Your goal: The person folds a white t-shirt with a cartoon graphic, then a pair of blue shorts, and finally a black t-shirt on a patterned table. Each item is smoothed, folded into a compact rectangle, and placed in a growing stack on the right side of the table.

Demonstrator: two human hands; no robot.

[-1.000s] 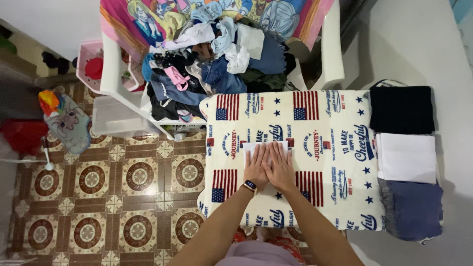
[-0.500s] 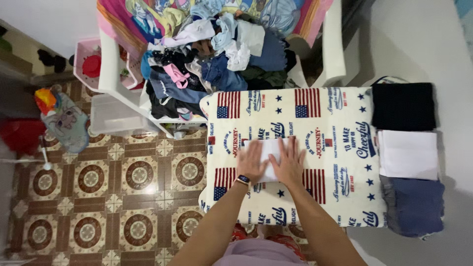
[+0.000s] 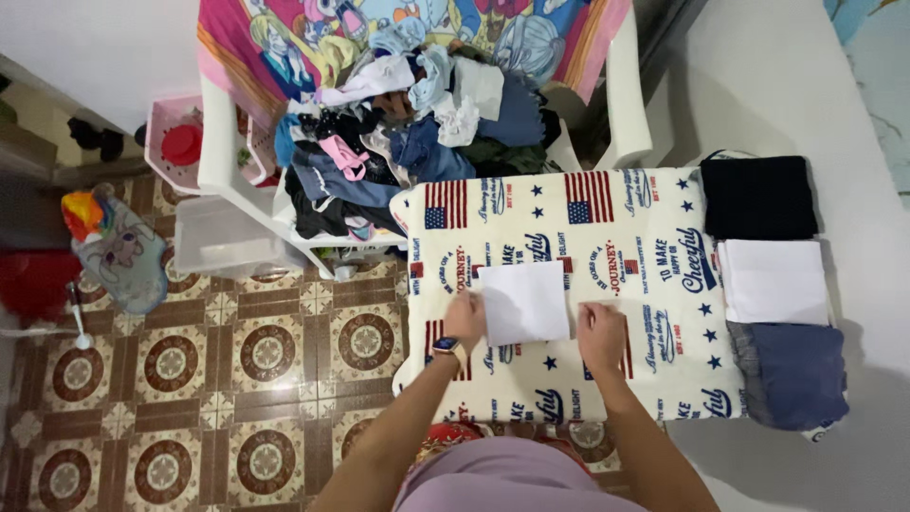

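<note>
A small folded white cloth (image 3: 523,302) lies flat on a cream blanket with flag and star prints (image 3: 654,284) that covers the table. My left hand (image 3: 465,318), with a watch on its wrist, touches the cloth's left edge with curled fingers. My right hand (image 3: 600,334) rests on the blanket just right of the cloth, fingers curled, with its fingertips close to the cloth's right edge. Neither hand lifts the cloth.
Folded black (image 3: 758,197), white (image 3: 773,282) and blue (image 3: 790,372) garments lie in a row along the table's right side. A white plastic chair (image 3: 224,152) behind the table holds a heap of unfolded clothes (image 3: 417,123). A patterned tile floor (image 3: 218,379) is on the left.
Both hands slid outward off the top of the white cloth, from pressing it together at its middle to its left and right edges. The cloth now shows fully.
</note>
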